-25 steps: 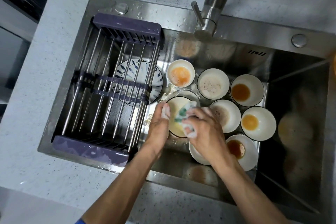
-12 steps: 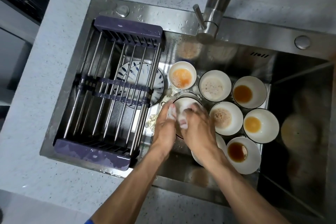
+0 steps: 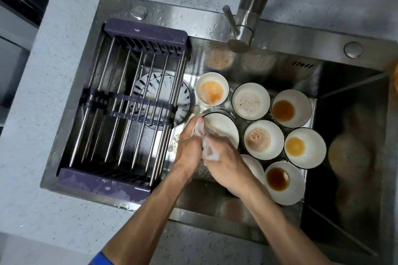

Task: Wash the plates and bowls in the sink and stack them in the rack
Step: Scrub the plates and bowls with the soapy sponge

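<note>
My left hand (image 3: 188, 148) grips the near-left rim of a white bowl (image 3: 223, 128), which is tilted in the steel sink (image 3: 336, 36). My right hand (image 3: 226, 166) holds a foamy sponge (image 3: 210, 151) against the bowl's near side. Foam covers the fingertips of both hands. Several more white bowls with orange or brown residue sit to the right, among them one (image 3: 212, 89) at the back and one (image 3: 284, 182) at the front. A blue-patterned plate (image 3: 183, 97) lies on the sink floor under the dish rack (image 3: 133, 101), which holds nothing.
The rack, steel rods between purple ends, spans the sink's left half. The faucet (image 3: 247, 19) rises at the back centre above the bowls. Grey speckled counter (image 3: 53, 135) surrounds the sink. The sink's dark right end holds no dishes.
My right hand has drawn the sponge from the inside of the bowl back to its near side, and the sponge's green face no longer shows. My left hand keeps its grip on the rim.
</note>
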The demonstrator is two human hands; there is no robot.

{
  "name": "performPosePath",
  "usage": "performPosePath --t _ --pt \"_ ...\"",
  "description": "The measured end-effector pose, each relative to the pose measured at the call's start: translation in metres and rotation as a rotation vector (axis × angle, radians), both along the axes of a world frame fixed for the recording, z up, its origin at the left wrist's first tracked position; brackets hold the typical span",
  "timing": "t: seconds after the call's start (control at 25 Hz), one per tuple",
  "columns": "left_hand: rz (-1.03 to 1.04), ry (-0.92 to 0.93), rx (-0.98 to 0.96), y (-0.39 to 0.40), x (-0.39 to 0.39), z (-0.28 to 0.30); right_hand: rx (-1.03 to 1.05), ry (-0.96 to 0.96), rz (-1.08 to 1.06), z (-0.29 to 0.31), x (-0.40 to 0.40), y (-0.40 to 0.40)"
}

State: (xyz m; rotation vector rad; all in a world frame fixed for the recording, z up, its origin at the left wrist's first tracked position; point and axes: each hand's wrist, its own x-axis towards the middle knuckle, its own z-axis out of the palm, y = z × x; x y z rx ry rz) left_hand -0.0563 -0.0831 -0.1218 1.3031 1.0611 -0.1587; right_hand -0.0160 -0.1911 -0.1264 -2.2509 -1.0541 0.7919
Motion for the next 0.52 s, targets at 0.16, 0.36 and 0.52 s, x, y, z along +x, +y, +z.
performPosePath --t 0.16,0.36,0.52 --pt "-0.078 -0.043 0.011 0.008 0.002 0.0 -0.218 -0.151 0.171 -0.002 -0.001 -0.02" --pt "-0.187 0.002 -0.017 0.016 0.002 0.004 -0.054 -0.058 0.189 -0.005 -0.001 -0.033" --pt "-0.218 -0.057 0.071 0.006 0.008 0.012 -0.025 0.074 -0.199 -0.012 -0.016 -0.02"
